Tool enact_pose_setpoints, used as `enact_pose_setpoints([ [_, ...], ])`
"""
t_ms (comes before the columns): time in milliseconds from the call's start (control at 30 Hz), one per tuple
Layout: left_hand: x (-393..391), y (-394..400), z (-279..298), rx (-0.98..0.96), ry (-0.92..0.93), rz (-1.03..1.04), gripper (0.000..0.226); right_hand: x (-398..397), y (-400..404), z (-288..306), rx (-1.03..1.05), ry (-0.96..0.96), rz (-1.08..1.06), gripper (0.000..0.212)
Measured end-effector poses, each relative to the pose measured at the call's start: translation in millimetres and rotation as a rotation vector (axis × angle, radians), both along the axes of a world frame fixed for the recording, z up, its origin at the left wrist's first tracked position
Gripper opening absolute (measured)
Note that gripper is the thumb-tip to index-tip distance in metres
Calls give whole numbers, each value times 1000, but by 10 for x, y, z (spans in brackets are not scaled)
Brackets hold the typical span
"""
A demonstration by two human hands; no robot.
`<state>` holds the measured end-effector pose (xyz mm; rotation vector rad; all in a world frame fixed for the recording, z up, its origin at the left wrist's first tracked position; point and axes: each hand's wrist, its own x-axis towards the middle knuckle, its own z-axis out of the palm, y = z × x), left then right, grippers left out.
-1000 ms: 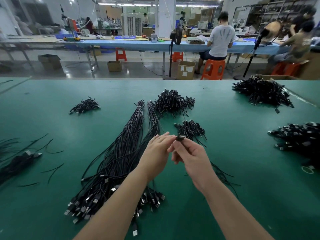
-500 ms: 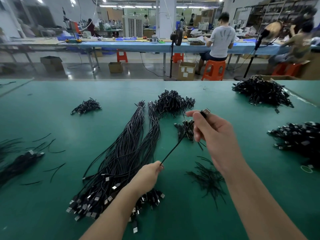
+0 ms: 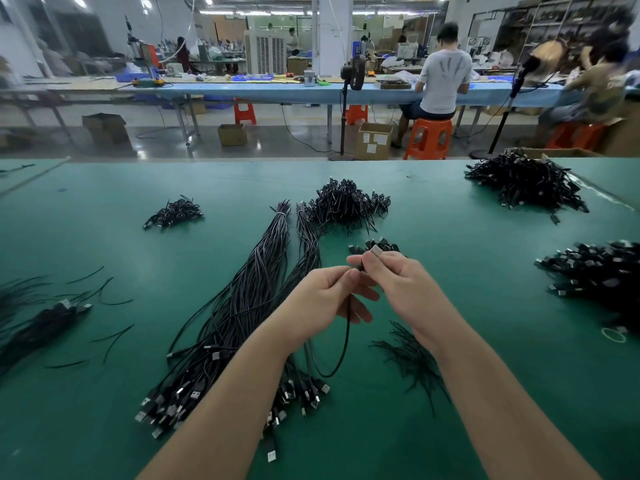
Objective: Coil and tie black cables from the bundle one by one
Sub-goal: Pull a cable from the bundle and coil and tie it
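A single thin black cable (image 3: pixel 347 327) is held above the middle of the green matted worktable (image 3: pixel 467 278). The right hand (image 3: pixel 401 289) is seen pinching the cable just behind its silver metal plug (image 3: pixel 376 251), with the plug pointing up and away. The left hand (image 3: pixel 320 303) is seen pinching the same cable just beside the right fingertips, the other fingers loosely curled. From the two hands the cable hangs in one loop whose lowest part lies near the table surface, between the forearms.

The long loose bundle of straight black cables (image 3: pixel 242 306) is laid from the far centre towards the near left, with its plug ends fanned out under the left forearm. A loose scatter of thin black tie strips (image 3: pixel 412 362) is found just right of the hanging loop, partly under the right forearm.

Piles of finished coiled black cables are noted at the far centre (image 3: pixel 346 204), far left (image 3: pixel 173 213), far right (image 3: pixel 523 183) and right edge (image 3: pixel 599 268). A further dark cable heap (image 3: pixel 38 323) is cut off by the left edge.

Bare green surface is observed to the right of the hands and along the near right. The far table edge is unobstructed at its left half; a cardboard box rim (image 3: pixel 554 152) is seen at the far right corner.
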<state>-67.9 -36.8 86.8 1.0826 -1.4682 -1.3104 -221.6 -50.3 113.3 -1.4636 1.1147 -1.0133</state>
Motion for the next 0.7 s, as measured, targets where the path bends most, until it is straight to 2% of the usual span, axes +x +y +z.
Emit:
enact_pose_setpoints([
  [133,8,17,-31,-38,-66,-7,32,-30,-18,-20,4,78,25,32],
  [300,-10,24,-75,-22,-186,-40,34,-21,3,-63,1,53,19,33],
  [567,-50,66,-103,56,-129,-18,38,-37,-5,-110,-6,141,24,34],
  [700,-38,52,-123,67,-170,-39,38,-21,-28,-147,-11,162,23,34],
])
